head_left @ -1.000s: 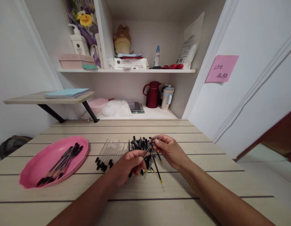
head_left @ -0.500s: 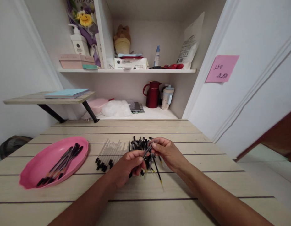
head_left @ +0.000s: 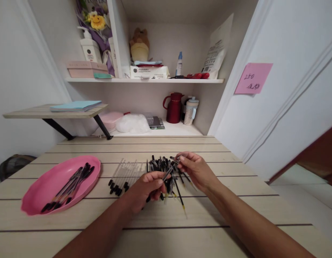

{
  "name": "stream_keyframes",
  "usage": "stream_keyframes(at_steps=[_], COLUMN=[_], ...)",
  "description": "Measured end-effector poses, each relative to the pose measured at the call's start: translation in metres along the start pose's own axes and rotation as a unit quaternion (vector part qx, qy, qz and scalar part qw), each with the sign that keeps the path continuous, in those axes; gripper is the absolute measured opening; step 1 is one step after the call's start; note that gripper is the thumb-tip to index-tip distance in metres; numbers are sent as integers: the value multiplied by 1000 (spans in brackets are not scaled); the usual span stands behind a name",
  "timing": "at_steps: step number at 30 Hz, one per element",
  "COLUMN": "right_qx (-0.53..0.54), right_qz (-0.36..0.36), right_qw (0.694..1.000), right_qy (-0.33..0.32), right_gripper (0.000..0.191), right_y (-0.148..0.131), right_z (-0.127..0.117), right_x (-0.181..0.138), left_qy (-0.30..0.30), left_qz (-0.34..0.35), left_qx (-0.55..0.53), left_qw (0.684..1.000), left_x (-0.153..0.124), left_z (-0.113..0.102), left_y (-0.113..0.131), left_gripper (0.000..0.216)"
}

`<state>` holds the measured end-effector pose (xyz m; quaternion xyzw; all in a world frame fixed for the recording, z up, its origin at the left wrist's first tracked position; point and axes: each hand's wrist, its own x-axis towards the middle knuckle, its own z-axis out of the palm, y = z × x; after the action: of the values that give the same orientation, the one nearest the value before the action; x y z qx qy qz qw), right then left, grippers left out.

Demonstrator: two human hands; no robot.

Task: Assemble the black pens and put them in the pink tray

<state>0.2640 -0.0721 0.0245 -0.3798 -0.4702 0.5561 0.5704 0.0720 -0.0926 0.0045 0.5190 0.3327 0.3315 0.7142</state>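
Observation:
My left hand (head_left: 151,184) is closed around a pen (head_left: 168,172), which slants up to the right with its upper end out past my fingertips. Just beyond that end, my right hand (head_left: 193,168) pinches a small piece too fine to name. Beneath both hands lies a heap of black pen parts (head_left: 159,164), partly covered by my fingers. Thin refills (head_left: 180,195) with yellow ends stick out of it toward me. Left of the heap, clear pen barrels (head_left: 124,172) with black ends lie side by side on the slatted table (head_left: 166,242).
A pink tray (head_left: 86,163) at the left holds several assembled pens (head_left: 71,188). Behind it stands a small raised shelf (head_left: 26,111) with blue paper (head_left: 76,105). A red jug (head_left: 174,109) and a pale bottle (head_left: 191,111) stand in the cabinet at the back.
My right hand has drawn away from the pen's upper end, slightly up and to the right, its fingers still pinched. My left hand keeps the pen in nearly the same place.

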Motion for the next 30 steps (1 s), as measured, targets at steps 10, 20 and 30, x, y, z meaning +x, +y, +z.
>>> stream_keyframes(at_steps=[10, 20, 30], right_qx=[-652, -676, -677], right_qz=[27, 37, -29], right_qw=[757, 731, 736], right_qy=[-22, -87, 9], right_gripper=[6, 9, 19], right_y=[13, 15, 31], right_z=[-63, -59, -58], right_x=[28, 24, 32], left_qy=[37, 58, 63], left_qz=[22, 28, 26], left_qx=[-35, -50, -49], left_qw=[998, 997, 996], left_x=[0, -1, 0], left_z=[-12, -20, -19], left_y=[6, 15, 12], left_gripper=[33, 38, 40])
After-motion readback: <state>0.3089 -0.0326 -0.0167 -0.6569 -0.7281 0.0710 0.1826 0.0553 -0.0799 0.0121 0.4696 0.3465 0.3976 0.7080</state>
